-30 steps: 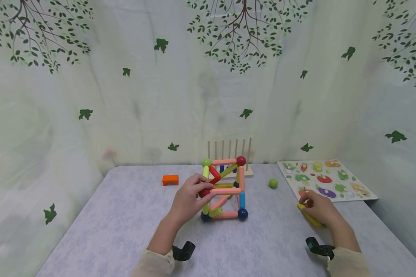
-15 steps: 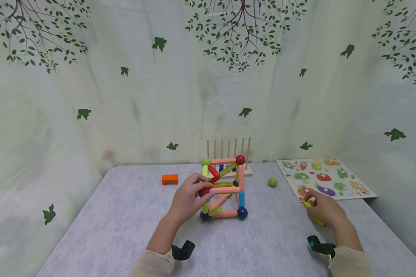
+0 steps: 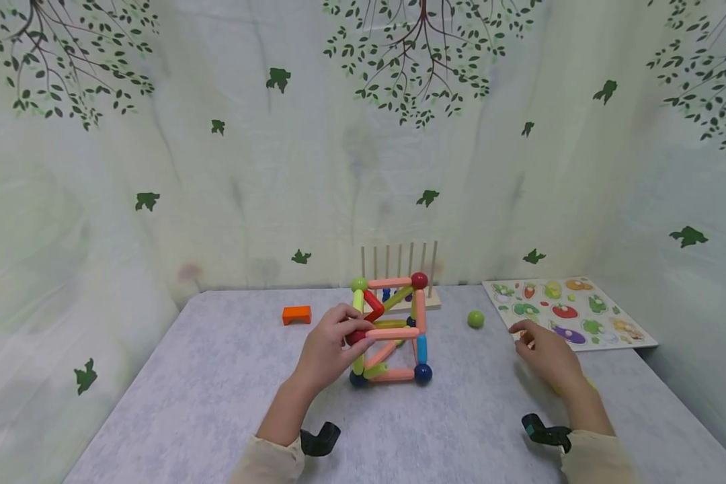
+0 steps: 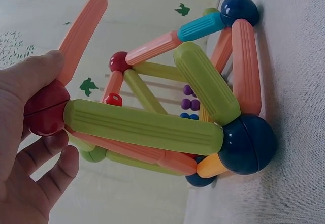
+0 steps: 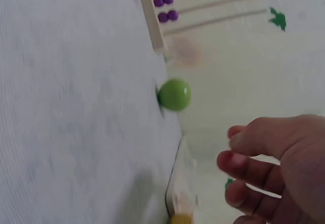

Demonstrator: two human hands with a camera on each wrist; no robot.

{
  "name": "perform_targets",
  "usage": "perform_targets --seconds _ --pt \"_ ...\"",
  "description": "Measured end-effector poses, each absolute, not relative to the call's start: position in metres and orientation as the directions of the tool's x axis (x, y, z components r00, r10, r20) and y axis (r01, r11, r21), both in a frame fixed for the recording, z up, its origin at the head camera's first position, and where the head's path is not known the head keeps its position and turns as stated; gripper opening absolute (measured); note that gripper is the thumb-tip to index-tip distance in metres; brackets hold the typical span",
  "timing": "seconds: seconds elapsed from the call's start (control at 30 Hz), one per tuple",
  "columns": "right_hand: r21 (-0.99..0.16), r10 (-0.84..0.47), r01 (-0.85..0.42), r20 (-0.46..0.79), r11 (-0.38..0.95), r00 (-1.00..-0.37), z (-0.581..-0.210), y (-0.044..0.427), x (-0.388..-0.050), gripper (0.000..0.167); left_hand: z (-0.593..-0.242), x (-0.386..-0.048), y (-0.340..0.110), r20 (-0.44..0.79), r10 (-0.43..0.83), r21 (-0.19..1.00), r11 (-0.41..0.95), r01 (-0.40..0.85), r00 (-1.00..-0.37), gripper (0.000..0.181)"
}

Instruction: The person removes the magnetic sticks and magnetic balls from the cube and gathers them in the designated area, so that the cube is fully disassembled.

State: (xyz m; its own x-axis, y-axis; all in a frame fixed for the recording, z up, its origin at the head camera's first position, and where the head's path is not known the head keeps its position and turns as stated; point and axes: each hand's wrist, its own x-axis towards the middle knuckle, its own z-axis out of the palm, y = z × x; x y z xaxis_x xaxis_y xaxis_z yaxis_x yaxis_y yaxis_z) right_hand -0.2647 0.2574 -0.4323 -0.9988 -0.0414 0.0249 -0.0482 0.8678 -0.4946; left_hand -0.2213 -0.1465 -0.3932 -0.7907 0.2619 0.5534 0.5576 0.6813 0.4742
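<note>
Fingers on the left hand [image 3: 333,344] pinch a red ball [image 4: 46,109]. That ball is one corner of a stick frame [image 3: 393,333], which stands on the worktop [image 3: 218,376]. A green stick [image 4: 142,126] goes from the red ball down to a dark blue ball [image 4: 250,144], and a pink stick [image 4: 84,38] pokes out from it too. The right hand [image 3: 547,356] is up over the worktop, beside a picture board [image 3: 583,302]. Its fingers are a bit bent, with a little gap to the thumb, and empty. Something yellow [image 3: 590,382] peeks out by it, mostly hidden. A loose green ball [image 3: 475,319] sits between frame and board. Behind the frame is a bead rack [image 3: 431,300].
</note>
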Motion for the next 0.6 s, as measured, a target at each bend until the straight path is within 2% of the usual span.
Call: perform_targets --seconds 0.23,0.37,0.47,0.6 --pt "-0.641 -0.146 -0.221 0.168 0.735 -0.975 -0.416 0.214 -0.263 0.028 -0.396 -0.224 -0.146 0.565 0.272 0.463 0.677 0.572 -0.779 0.015" --pt "-0.67 -0.242 -0.311 0.198 0.675 -0.95 -0.398 0.177 -0.259 0.028 -0.395 -0.225 -0.147 0.567 0.275 0.454 0.682 0.573 -0.776 0.016" --pt "-0.662 -0.326 -0.349 0.165 0.663 -0.931 -0.389 0.154 -0.259 0.024 -0.395 -0.224 -0.148 0.572 0.271 0.452 0.683 0.574 -0.774 0.016" --pt "-0.666 -0.433 -0.345 0.037 0.661 -0.901 -0.397 0.14 -0.259 0.021 -0.396 -0.222 -0.148 0.573 0.277 0.454 0.676 0.58 -0.771 0.016"
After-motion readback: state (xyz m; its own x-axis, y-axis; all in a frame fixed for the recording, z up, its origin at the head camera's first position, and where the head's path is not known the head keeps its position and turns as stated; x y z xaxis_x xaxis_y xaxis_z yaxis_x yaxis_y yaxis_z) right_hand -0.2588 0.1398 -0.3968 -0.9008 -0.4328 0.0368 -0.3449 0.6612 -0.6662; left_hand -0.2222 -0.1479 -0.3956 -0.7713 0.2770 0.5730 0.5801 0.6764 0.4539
